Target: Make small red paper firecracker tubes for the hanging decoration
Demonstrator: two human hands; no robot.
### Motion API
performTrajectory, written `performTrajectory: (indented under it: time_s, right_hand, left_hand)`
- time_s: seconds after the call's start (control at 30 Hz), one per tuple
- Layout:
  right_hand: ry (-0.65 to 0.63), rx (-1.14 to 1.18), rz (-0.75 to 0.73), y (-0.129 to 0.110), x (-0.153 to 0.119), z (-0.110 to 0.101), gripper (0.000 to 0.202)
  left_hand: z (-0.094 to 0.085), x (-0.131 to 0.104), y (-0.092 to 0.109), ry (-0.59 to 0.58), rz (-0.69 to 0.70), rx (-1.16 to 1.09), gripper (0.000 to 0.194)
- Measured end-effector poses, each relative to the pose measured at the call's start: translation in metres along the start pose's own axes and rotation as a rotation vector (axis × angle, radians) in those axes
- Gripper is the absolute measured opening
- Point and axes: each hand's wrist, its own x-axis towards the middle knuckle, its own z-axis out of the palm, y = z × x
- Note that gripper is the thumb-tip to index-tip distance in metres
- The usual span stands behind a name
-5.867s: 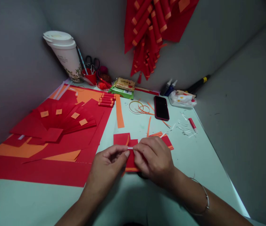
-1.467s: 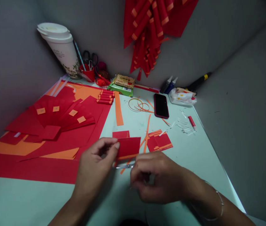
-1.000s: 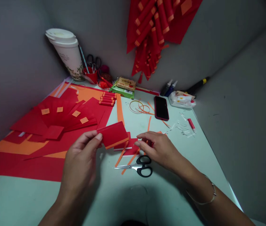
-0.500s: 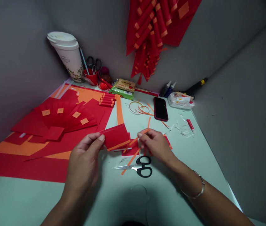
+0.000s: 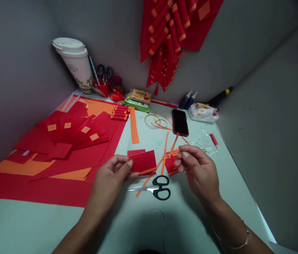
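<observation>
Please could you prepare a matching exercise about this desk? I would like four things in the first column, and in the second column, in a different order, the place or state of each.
Things
1. left hand
2. nearer scissors
3. smartphone
4. lidded cup

Places and states
A. lying flat, dark screen facing up
B. standing at the back, beside a small red pot
C. holding a red card by its left side
D. black handles on the right, blades pointing left

Right pairs: 1-C, 2-D, 3-A, 4-B
</observation>
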Motion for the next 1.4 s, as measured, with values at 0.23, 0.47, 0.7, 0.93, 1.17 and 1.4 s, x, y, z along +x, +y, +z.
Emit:
performTrajectory:
  time_s: [0.23,0.47,0.7,0.93,1.17,1.4]
  right_hand:
    - [-0.038,-0.282,-0.003,0.009,0.012,-0.005,0.011]
    - [-0.031,-0.728,-0.202,0.006,0.035,-0.017,0.019]
    - [-0.182,-1.121,-0.253,0.033,0.082,-0.017,0.014]
    - [-0.238,-1.100,-0.238,0.047,0.114,0.011,0.011]
    - [-0.246,-0.993,-0.198,0.042,0.114,0.017,0.013]
    - [-0.344,-0.573,-0.020,-0.010,0.060,-0.003,0.016]
  left_hand:
    - [0.002,0.000,0.004,0.048,-0.002,-0.079,0.037]
    - [0.003,-0.002,0.008,0.050,0.004,-0.132,0.038]
    - [0.005,-0.005,0.007,0.029,-0.020,-0.060,0.038]
    - [0.011,-0.010,0.015,0.030,-0.045,-0.012,0.037]
    - [0.009,-0.008,0.013,0.020,-0.071,-0.021,0.034]
    - [0.012,-0.008,0.010,-0.015,-0.067,-0.022,0.033]
